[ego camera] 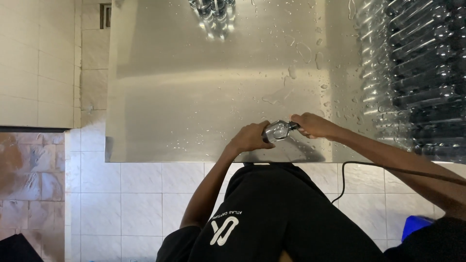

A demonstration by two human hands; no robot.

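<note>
Clear bottle (pixel 277 131) between both grips

Small clear bottle (pixel 278 130) lying sideways, dark cap rightward, over wet steel table (pixel 194 97)

The left hand (pixel 250 138) covers the base of the small clear bottle (pixel 277 130); the right hand (pixel 313 125) hides its cap. More bottles (pixel 213 9) are cut off by the top edge. The blue object (pixel 415 225) is partly hidden.
</note>
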